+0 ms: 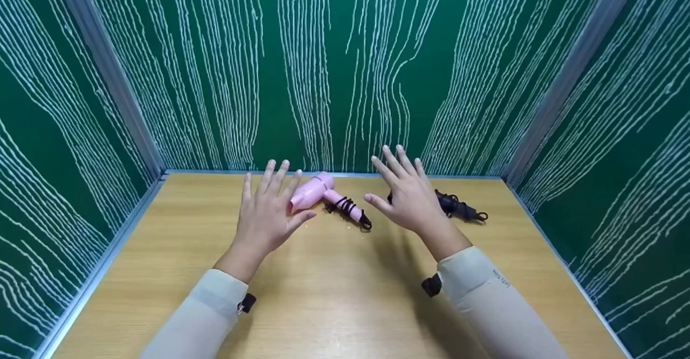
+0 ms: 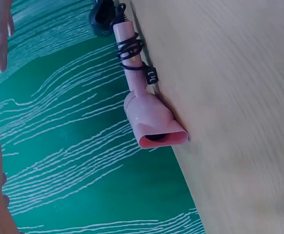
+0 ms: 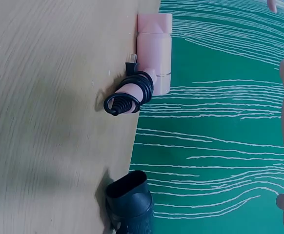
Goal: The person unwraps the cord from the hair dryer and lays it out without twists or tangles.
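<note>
A pink hair dryer (image 1: 312,192) lies on the table, its black cord wound round the handle; its nozzle and cord also show in the left wrist view (image 2: 152,114). To its right lies a black hair dryer (image 1: 458,206), mostly hidden behind my right hand in the head view; its nozzle (image 3: 127,190) shows in the right wrist view. My left hand (image 1: 267,213) hovers with spread fingers just left of the pink dryer and holds nothing. My right hand (image 1: 409,197) is raised in front of the black dryer, fingers spread, also holding nothing.
The wooden table (image 1: 323,294) meets green walls (image 1: 302,78) with white wavy lines at its back and sides. Metal posts (image 1: 116,73) stand in the corners. A dark wrist device (image 1: 431,285) sits at the right cuff, another (image 1: 247,303) at the left.
</note>
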Demonstrator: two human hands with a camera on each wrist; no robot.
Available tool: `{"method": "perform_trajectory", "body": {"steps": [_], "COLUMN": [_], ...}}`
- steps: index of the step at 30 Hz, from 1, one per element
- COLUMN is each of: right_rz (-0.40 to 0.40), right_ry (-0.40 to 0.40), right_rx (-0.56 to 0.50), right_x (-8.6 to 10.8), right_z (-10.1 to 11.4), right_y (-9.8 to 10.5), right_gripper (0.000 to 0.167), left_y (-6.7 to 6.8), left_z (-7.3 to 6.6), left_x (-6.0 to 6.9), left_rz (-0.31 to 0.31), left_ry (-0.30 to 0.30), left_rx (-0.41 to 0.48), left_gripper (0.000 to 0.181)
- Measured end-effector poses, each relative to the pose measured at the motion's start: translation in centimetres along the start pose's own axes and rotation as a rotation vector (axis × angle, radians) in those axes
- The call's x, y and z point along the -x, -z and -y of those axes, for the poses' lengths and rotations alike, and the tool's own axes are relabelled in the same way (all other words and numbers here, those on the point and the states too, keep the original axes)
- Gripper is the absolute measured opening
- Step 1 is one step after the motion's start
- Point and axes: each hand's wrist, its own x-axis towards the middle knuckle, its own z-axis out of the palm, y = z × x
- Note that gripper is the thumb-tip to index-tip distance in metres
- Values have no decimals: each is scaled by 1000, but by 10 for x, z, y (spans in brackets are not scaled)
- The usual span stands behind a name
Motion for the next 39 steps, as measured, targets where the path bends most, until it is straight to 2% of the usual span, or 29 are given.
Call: {"method": "perform_trajectory", "body": {"steps": [7,13,17,20,28,34,39], "right_rz": [24,58,83,116,214,249,289], "right_ry": [-20,-46,-69,-105,-232,-286,-344], "right_rx": [-49,-82,-115,-181,-342,-415,-500], "right_x": [0,-2,-4,-5,-5,-4,-5], "right_z": [4,9,8,7,3,4,7], "right_y": [-2,-10,-18,-23,-41,-61,-79], "right_gripper": [97,95,94,93,90,93,91], "left_y": [-7,-18,-27,-33,-53,-72,-87], "left_z": [12,24,29,32,43,51,54], "left_x": [-4,-3,-4,-6,-13,-13,-13], "left_rz": [19,84,127,163,275,381,411], "left_ry": [33,76,150,222,368,479,565], "left_rx": [-27,7,124,232,398,563,718], "left_gripper": [91,92,93,92,87,91,93]}}
